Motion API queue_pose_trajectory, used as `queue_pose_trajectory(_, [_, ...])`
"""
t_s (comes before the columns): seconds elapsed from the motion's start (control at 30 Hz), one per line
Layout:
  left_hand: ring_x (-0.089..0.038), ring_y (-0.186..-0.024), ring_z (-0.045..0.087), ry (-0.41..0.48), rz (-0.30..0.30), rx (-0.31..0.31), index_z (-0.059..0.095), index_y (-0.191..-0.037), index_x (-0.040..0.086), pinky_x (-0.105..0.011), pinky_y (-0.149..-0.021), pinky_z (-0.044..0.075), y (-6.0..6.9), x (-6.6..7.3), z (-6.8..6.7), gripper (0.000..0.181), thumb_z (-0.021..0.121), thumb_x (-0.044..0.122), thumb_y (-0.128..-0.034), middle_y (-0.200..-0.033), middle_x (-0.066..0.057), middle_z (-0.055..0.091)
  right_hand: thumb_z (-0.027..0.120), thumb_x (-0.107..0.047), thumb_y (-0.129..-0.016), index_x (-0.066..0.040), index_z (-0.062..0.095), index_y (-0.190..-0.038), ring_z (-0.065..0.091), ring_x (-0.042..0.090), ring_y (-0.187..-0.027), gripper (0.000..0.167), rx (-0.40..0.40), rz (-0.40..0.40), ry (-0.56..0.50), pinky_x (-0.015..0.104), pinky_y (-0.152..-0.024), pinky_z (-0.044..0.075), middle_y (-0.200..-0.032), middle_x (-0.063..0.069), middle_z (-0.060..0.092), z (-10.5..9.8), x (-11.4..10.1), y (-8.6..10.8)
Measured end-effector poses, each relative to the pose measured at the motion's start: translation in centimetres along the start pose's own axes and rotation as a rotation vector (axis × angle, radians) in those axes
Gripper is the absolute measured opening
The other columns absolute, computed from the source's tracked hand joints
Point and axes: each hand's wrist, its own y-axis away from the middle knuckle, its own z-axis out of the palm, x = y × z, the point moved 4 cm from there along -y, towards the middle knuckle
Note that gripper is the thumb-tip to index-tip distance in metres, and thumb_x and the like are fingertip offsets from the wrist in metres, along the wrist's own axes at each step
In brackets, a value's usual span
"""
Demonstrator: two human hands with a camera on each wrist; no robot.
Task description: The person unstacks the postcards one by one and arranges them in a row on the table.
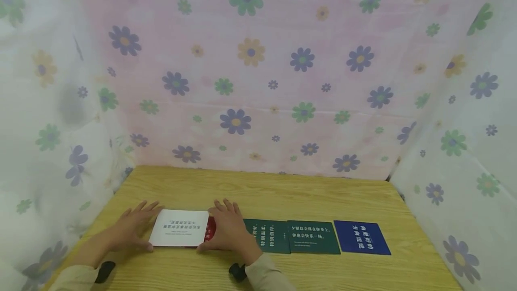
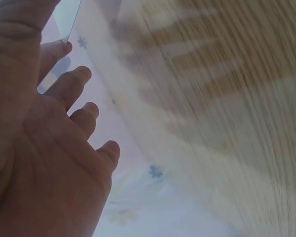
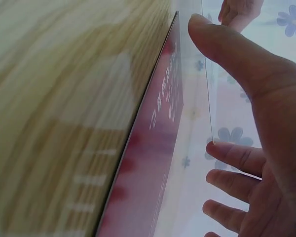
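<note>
A white card (image 1: 179,229) with printed lettering is held by its two short sides between my hands. My left hand (image 1: 130,229) grips its left side, the index fingertip touching a corner in the left wrist view. The right hand (image 1: 229,230) holds the other side between thumb and fingers. Under the white card lies a red card (image 1: 211,228) with white lettering, mostly covered in the head view. From the right wrist view, the white card (image 3: 210,98) hangs above the red card (image 3: 153,128), with a gap between them.
Right of the red card lie a green card (image 1: 278,237), another green card (image 1: 313,237) and a blue card (image 1: 362,237) in a row on the wooden table (image 1: 258,192). Flowered sheeting (image 1: 258,84) encloses the table at the back and both sides.
</note>
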Motion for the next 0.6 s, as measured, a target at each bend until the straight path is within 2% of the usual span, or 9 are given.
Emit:
queue_pose_trajectory(0.07, [-0.067, -0.138, 0.023, 0.018, -0.007, 0.000, 0.049, -0.145, -0.005, -0.084, -0.104, 0.013, 0.1, -0.3, -0.2, 0.108, 0.095, 0.033, -0.0552, -0.152, -0.036, 0.038, 0.079, -0.078, -0.065, -0.025, 0.056, -0.145, 0.036, 0.028, -0.150, 0.099, -0.001, 0.005, -0.003, 0.050, -0.123, 0.030, -0.159, 0.000, 0.044, 0.0, -0.3, -0.2])
queue_pose_trajectory(0.33, [-0.068, -0.137, 0.023, -0.022, -0.022, -0.021, 0.049, -0.145, -0.004, -0.085, -0.102, 0.015, 0.2, -2.0, -0.4, 0.106, 0.095, 0.031, -0.0566, -0.151, -0.037, 0.039, 0.081, -0.078, -0.063, -0.025, 0.058, -0.143, 0.041, 0.025, -0.147, 0.098, -0.013, 0.036, 0.005, 0.048, -0.121, 0.034, -0.156, -0.002, 0.048, 0.5, -1.5, -1.2])
queue_pose_trajectory(0.43, [-0.067, -0.138, 0.021, -0.023, 0.010, -0.005, 0.049, -0.146, -0.003, -0.086, -0.101, 0.014, 0.3, -3.1, -0.2, 0.104, 0.094, 0.029, -0.0577, -0.150, -0.037, 0.039, 0.081, -0.077, -0.063, -0.025, 0.059, -0.141, 0.041, 0.024, -0.147, 0.097, -0.027, 0.053, 0.003, 0.047, -0.122, 0.034, -0.155, -0.004, 0.049, 0.6, -2.0, -1.6])
queue_pose_trajectory(0.47, [-0.064, -0.143, 0.016, -0.009, 0.029, 0.006, 0.048, -0.147, -0.001, -0.087, -0.102, 0.010, 0.4, -3.6, 0.0, 0.104, 0.093, 0.028, -0.0583, -0.152, -0.035, 0.039, 0.081, -0.077, -0.063, -0.025, 0.059, -0.141, 0.041, 0.023, -0.147, 0.096, -0.032, 0.056, -0.003, 0.047, -0.122, 0.033, -0.155, -0.004, 0.049, 0.7, -2.1, -1.7])
queue_pose_trajectory(0.6, [-0.065, -0.141, 0.015, 0.000, 0.078, 0.029, 0.046, -0.150, 0.005, -0.088, -0.099, 0.008, 0.5, -5.5, 0.4, 0.105, 0.092, 0.031, -0.0594, -0.151, -0.034, 0.040, 0.081, -0.076, -0.063, -0.026, 0.060, -0.140, 0.040, 0.022, -0.147, 0.094, -0.047, 0.070, -0.014, 0.046, -0.122, 0.033, -0.155, -0.005, 0.049, 0.9, -2.5, -2.1])
